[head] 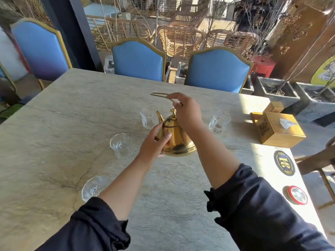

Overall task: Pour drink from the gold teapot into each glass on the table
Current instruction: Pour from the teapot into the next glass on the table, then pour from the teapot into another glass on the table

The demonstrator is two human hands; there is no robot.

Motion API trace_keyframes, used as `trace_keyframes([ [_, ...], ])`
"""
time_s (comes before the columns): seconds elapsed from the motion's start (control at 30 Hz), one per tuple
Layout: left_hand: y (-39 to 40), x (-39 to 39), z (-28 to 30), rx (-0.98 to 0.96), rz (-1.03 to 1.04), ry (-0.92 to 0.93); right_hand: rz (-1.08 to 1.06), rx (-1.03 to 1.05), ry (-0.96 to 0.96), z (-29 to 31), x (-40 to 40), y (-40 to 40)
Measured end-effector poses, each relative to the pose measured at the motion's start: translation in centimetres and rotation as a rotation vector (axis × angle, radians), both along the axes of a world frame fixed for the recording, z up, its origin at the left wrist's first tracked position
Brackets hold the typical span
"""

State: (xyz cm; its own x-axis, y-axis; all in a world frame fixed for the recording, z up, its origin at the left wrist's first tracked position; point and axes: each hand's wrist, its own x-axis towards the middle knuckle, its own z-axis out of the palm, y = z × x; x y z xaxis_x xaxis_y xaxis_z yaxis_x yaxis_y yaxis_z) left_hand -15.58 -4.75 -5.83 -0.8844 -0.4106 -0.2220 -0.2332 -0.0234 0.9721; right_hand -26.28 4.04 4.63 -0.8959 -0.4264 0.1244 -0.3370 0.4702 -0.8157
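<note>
The big grey table (72,133) holds everything. At its right side sits a wooden tissue box (282,129) with a bit of tissue poking out of the top. In the middle of the table is the gold teapot (176,138), with its lid on. It stands mostly upright, leaning a little, and its spout points away from the person and a bit to the left. Its thin wire handle (159,94) sticks up and out above it, toward the far side.

Four clear glasses stand around the teapot, and all look empty. The near glass (93,187) is by the left sleeve. The left glass (120,144) is just beside the left hand. The far glass (147,117) is behind the spout. The right glass (219,122) stands apart on the right.

The left hand (155,142) is curled around the teapot's left side, thumb on the front. The right hand (186,111) is above the lid, fingers pinched on the wire handle.
</note>
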Motion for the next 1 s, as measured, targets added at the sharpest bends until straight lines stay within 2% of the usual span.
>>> trace_keyframes([
  [0.37,-1.0,0.2,0.9,0.252,0.13,-0.003,0.117,0.175,0.105,1.1,-0.5,-4.5],
  [1.0,0.0,0.7,2.5,0.332,0.203,-0.021,0.186,0.238,0.156,1.6,-0.8,-5.4],
])
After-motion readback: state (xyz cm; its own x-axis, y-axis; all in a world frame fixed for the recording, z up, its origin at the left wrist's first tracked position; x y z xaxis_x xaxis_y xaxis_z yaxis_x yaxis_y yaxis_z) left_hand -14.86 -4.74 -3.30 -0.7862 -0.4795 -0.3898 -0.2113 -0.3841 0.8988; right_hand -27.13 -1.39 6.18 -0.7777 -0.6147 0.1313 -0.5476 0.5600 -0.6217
